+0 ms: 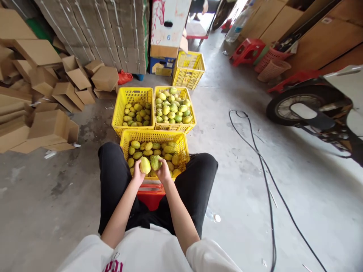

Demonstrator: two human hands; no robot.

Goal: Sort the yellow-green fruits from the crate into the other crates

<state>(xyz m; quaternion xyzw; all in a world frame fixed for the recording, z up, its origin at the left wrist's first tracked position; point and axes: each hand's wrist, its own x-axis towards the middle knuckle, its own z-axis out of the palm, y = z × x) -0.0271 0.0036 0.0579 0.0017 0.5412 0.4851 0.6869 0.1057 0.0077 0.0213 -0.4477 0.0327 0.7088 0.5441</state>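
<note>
Between my knees is a near yellow crate (183,151) holding many oval yellow-green fruits, whose exact kind I cannot tell. Over its near side, my left hand (137,172) is closed round a smooth yellow fruit (145,165). Just to the right, my right hand (164,172) grips a greener, mottled fruit (155,163). The two fruits are held close together. Beyond the near crate stand two more: a left yellow crate (119,109), partly filled with similar fruits, and a right yellow crate (174,127), heaped higher.
Cardboard boxes (48,126) are piled at the left. Another yellow crate (185,77) stands behind, beside a blue box (161,65). A black cable (265,170) lies looped on the floor at the right, near a motorbike wheel (295,104). Red stools (247,51) stand farther back.
</note>
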